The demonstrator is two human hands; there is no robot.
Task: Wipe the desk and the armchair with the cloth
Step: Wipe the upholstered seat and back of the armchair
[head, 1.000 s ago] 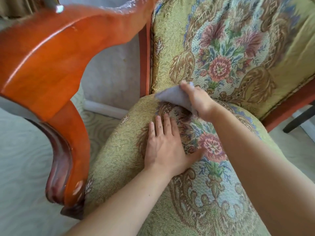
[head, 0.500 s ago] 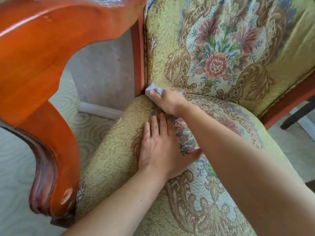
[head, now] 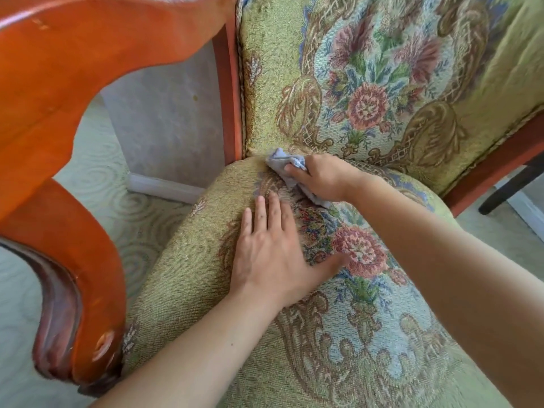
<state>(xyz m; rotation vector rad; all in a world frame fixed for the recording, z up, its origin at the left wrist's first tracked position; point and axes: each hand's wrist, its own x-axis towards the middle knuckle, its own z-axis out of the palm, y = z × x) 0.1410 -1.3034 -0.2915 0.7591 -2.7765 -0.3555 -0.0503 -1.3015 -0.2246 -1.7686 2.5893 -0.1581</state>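
Nearest the lens, our two bare forearms enter from the lower edge and converge toward frame centre. Our left hand (head: pixel 272 254) lies flat on the seat cushion (head: pixel 188 275), palm down, fingers straight and close together, thumb spread toward the woven red flower; it holds nothing. Beyond it, our right hand (head: pixel 323 179) has fingers curled round the bunched grey-blue cloth (head: pixel 284 164), pressing it onto the cushion's rear edge where the seat meets the backrest (head: pixel 368 83). The cloth's tip lies near the back-left corner, short of the wooden back post (head: pixel 228 92). Its lower corner trails under the right palm, just above the left fingertips.

Edges: the curved wooden armrest (head: pixel 64 113) fills the left of the frame, well apart from both hands. Bare cushion lies open to the right of the cloth along the crease. Patterned floor (head: pixel 97 184) and a white baseboard (head: pixel 164 187) show through the gap under the armrest.

Against half a second ago: the left hand is planted in the same spot. The right hand and cloth have slid slightly rightward along the crease, away from the post.
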